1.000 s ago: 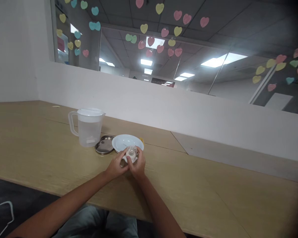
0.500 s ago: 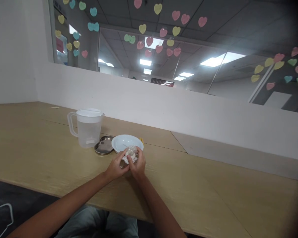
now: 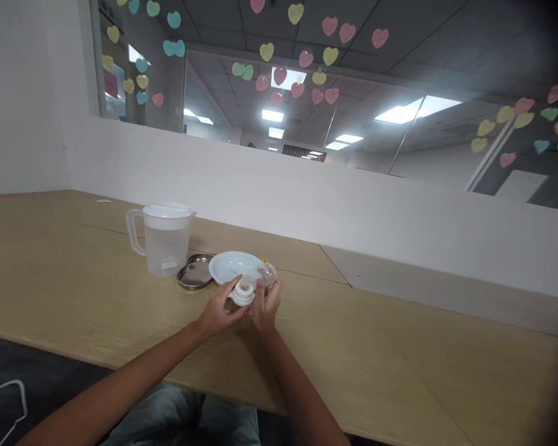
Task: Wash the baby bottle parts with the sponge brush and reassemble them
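My left hand (image 3: 218,310) is wrapped round a baby bottle (image 3: 242,293) with a white collar and a clear nipple pointing up. The bottle's lower body is mostly hidden by my fingers. Just to its right, my right hand (image 3: 266,305) grips a clear domed bottle cap (image 3: 266,273), held apart from the nipple. Behind both hands sits a white bowl (image 3: 227,267) on the table, with a thin item in it too small to name.
A clear plastic pitcher (image 3: 167,241) with a white lid and liquid inside stands at the left. Beside it lies a round metal dish (image 3: 196,272). Something small and yellow (image 3: 265,260) shows behind the bowl. A white wall (image 3: 260,192) with a window above borders the wooden table (image 3: 353,359).
My right hand has lifted the clear cap off the bottle and moved it a little to the right, so the nipple now shows. My left hand has stayed in place round the bottle.
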`<state>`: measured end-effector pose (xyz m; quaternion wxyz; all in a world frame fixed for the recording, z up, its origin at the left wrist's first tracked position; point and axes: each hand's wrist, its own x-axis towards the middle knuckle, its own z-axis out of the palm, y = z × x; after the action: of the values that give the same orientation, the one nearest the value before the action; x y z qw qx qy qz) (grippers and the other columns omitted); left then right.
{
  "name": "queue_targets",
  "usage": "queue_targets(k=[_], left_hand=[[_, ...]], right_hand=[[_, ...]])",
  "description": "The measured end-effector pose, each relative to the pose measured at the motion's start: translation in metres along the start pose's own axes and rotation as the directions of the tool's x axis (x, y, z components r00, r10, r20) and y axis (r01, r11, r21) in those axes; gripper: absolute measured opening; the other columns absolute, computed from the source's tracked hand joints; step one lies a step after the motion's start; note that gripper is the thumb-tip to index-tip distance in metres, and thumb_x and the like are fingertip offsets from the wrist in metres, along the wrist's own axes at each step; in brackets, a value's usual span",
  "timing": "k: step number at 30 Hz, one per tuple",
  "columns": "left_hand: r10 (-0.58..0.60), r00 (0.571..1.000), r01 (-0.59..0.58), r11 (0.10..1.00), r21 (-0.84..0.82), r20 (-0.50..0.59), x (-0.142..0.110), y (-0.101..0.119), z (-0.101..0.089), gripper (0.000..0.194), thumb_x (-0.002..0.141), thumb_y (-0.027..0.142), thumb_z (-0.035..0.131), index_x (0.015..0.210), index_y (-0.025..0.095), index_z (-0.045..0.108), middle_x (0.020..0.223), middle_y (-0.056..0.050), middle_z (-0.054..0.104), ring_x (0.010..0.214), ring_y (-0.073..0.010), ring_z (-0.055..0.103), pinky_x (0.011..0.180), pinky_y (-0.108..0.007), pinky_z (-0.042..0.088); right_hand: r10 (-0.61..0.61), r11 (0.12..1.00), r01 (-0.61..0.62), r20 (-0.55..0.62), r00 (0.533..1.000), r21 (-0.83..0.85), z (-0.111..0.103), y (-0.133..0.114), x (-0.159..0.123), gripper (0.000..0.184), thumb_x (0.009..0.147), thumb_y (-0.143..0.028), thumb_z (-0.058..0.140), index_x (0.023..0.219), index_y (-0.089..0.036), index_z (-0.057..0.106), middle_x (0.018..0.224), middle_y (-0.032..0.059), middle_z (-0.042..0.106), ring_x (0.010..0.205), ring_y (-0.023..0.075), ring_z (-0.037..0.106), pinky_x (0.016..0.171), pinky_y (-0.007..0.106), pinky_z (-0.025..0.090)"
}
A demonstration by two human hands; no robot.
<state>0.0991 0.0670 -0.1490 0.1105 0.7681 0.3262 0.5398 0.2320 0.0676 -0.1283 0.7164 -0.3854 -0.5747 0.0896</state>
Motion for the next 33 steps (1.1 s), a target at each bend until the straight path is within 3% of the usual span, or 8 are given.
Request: queue_targets(k=[4, 7, 15, 27, 33], left_hand=[[0.004, 1.000, -0.004, 1.000, 0.001, 0.009, 0.000, 0.001, 0.000, 0.064, 0.079, 0.035, 0.061, 0.135, 0.016, 0.037, 0.129, -0.014, 0.052, 0.120, -0.0258, 0.049, 0.101, -0.042, 0.041], [0.003, 1.000, -0.003, 1.000, -0.001, 0.015, 0.001, 0.001, 0.000, 0.062, 0.079, 0.035, 0.061, 0.134, 0.016, 0.038, 0.130, -0.014, 0.052, 0.120, -0.0251, 0.050, 0.101, -0.041, 0.041], [0.008, 1.000, -0.008, 1.000, -0.006, 0.014, 0.001, 0.001, 0.000, 0.060, 0.078, 0.035, 0.062, 0.132, 0.016, 0.041, 0.129, -0.013, 0.053, 0.119, -0.0254, 0.051, 0.100, -0.041, 0.041], [0.015, 1.000, -0.015, 1.000, 0.006, 0.018, 0.002, 0.003, -0.002, 0.058, 0.080, 0.035, 0.060, 0.131, 0.016, 0.040, 0.128, -0.014, 0.053, 0.118, -0.0246, 0.051, 0.101, -0.041, 0.041], [0.016, 1.000, -0.016, 1.000, 0.005, 0.014, 0.002, 0.004, -0.001, 0.058, 0.080, 0.035, 0.060, 0.131, 0.016, 0.040, 0.128, -0.013, 0.054, 0.118, -0.0248, 0.051, 0.100, -0.040, 0.042]], right_hand=[[0.058, 0.996, -0.069, -0.202, 0.978, -0.047, -0.003, -0.001, 0.012, 0.046, 0.087, -0.045, 0.048, 0.122, -0.015, 0.041, 0.108, 0.0138, 0.060, 0.094, 0.0211, 0.061, 0.079, 0.035, 0.049], [0.115, 0.988, -0.135, -0.242, 0.963, -0.068, -0.006, 0.006, 0.019, 0.052, 0.082, -0.043, 0.055, 0.124, -0.016, 0.043, 0.111, 0.0138, 0.059, 0.093, 0.0214, 0.060, 0.079, 0.034, 0.048], [0.074, 0.991, -0.087, -0.131, 0.989, -0.097, -0.008, 0.019, 0.020, 0.046, 0.079, -0.032, 0.055, 0.122, -0.018, 0.053, 0.116, 0.0121, 0.058, 0.095, 0.0204, 0.058, 0.080, 0.034, 0.048], [0.114, 0.993, -0.112, 0.073, 0.991, -0.031, -0.010, 0.016, 0.028, 0.044, 0.073, -0.027, 0.059, 0.116, -0.015, 0.060, 0.080, 0.0028, 0.062, 0.075, 0.0152, 0.056, 0.077, 0.030, 0.046], [0.074, 0.997, -0.072, 0.100, 0.992, -0.023, -0.011, 0.015, 0.029, 0.046, 0.075, -0.024, 0.054, 0.120, -0.017, 0.055, 0.081, 0.0015, 0.061, 0.079, 0.0156, 0.058, 0.081, 0.030, 0.045]])
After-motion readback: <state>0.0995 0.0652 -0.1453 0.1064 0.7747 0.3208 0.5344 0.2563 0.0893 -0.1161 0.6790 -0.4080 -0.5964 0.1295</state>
